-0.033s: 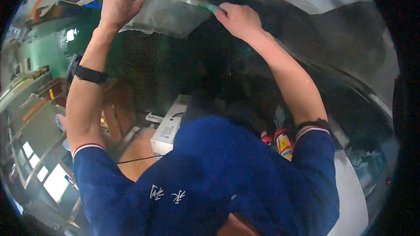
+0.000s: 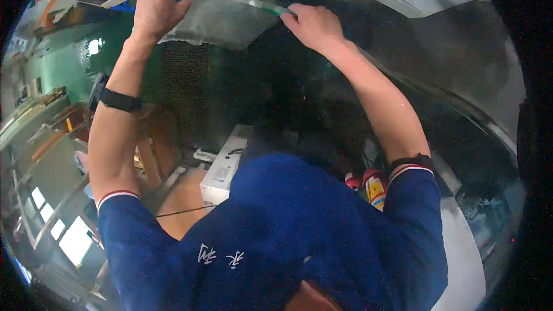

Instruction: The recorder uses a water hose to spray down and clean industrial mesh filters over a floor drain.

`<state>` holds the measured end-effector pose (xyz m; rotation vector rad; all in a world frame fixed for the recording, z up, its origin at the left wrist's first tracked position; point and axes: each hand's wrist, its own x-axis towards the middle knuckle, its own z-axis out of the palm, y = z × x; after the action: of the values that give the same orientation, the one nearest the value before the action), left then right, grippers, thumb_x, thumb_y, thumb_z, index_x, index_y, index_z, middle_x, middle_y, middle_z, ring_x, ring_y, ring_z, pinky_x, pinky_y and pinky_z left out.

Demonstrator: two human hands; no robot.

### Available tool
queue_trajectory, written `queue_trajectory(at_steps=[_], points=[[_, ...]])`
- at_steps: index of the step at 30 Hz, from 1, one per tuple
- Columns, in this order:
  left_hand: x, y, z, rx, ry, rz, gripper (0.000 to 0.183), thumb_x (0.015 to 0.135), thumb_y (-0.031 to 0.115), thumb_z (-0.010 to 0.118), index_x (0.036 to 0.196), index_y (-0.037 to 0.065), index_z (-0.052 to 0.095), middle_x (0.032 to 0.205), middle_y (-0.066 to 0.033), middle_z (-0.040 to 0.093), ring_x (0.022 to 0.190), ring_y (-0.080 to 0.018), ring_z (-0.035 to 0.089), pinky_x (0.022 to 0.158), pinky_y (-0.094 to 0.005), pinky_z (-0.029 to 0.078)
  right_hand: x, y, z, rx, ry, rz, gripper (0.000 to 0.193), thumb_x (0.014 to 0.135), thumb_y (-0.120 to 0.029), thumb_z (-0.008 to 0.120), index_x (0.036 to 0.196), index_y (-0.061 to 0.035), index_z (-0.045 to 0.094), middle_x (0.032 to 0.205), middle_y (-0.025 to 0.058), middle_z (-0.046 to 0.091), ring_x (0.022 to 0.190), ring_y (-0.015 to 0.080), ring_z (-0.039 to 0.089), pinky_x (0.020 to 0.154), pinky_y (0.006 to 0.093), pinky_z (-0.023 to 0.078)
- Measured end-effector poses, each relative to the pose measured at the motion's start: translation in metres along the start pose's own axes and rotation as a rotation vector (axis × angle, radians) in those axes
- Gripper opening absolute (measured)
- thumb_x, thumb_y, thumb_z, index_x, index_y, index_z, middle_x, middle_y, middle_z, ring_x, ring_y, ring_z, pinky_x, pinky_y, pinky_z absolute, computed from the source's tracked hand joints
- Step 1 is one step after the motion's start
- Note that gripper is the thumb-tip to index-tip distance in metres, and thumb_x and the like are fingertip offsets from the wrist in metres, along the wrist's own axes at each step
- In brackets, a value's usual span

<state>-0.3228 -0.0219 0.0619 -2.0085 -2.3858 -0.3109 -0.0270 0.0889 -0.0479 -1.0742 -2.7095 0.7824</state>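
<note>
We see left hand [image 2: 154, 7] open, flat on thin grey plastic sheet [image 2: 224, 17] overhead | right hand [image 2: 314, 25] gripping slim green tool [image 2: 262, 6] on it | sheet seems light, floppy, slippery; hold at edge.

The person wears a dark blue short-sleeved shirt [image 2: 299, 236] with cuffs trimmed in red and white stripes (the trim shows on both sleeves). Pale embroidered characters mark the chest. A black band [image 2: 120, 101] circles the left wrist. Both forearms are bare below the sleeves.
</note>
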Motion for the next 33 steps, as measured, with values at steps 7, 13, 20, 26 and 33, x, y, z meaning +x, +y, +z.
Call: queue_trajectory(at_steps=[7,13,20,26,33], points=[[-0.009,-0.007,-0.003,0.018,0.066,0.004,0.082,0.071,0.006,0.069,0.145,0.003,0.035,0.124,-0.0283,0.051,0.110,-0.0507,0.055,0.091,-0.0542,0.049,-0.008,-0.012,-0.001,0.078,0.017,0.014,0.033,0.097,-0.043,0.056,0.100,-0.0128,0.070,0.082,0.0179,0.071,0.080,0.0428,0.069,0.069,0.0535,0.055],[-0.007,-0.007,-0.003,0.044,0.086,0.070,0.082,0.071,0.006,0.069,0.146,0.002,0.034,0.125,-0.0292,0.051,0.110,-0.0508,0.055,0.092,-0.0548,0.048,-0.004,-0.003,0.014,0.017,-0.095,0.071,0.033,0.097,-0.042,0.059,0.110,-0.0139,0.071,0.083,0.0168,0.071,0.080,0.0422,0.068,0.070,0.0506,0.055],[-0.003,-0.007,0.006,0.033,0.049,0.038,0.081,0.071,0.006,0.066,0.146,0.002,0.036,0.124,-0.0279,0.051,0.108,-0.0500,0.055,0.090,-0.0544,0.049,-0.015,-0.014,-0.006,0.125,0.042,-0.034,0.035,0.097,-0.040,0.060,0.115,-0.0119,0.071,0.084,0.0177,0.071,0.080,0.0386,0.069,0.068,0.0457,0.055],[-0.001,-0.020,-0.003,0.038,0.002,0.015,0.086,0.071,0.007,0.069,0.148,0.004,0.032,0.126,-0.0290,0.049,0.113,-0.0515,0.053,0.094,-0.0544,0.048,-0.087,-0.045,-0.111,0.399,0.100,-0.096,0.027,0.095,-0.031,0.065,0.106,-0.0072,0.071,0.080,0.0153,0.070,0.069,0.0348,0.069,0.061,0.0409,0.054],[0.003,-0.047,0.008,0.005,0.030,0.050,0.088,0.075,0.009,0.076,0.150,0.010,0.031,0.122,-0.0230,0.052,0.106,-0.0477,0.058,0.087,-0.0509,0.053,-0.106,-0.021,-0.159,0.338,0.210,0.112,0.025,0.095,-0.022,0.069,0.111,-0.0029,0.071,0.081,0.0131,0.070,0.069,0.0202,0.069,0.066,0.0299,0.052]])
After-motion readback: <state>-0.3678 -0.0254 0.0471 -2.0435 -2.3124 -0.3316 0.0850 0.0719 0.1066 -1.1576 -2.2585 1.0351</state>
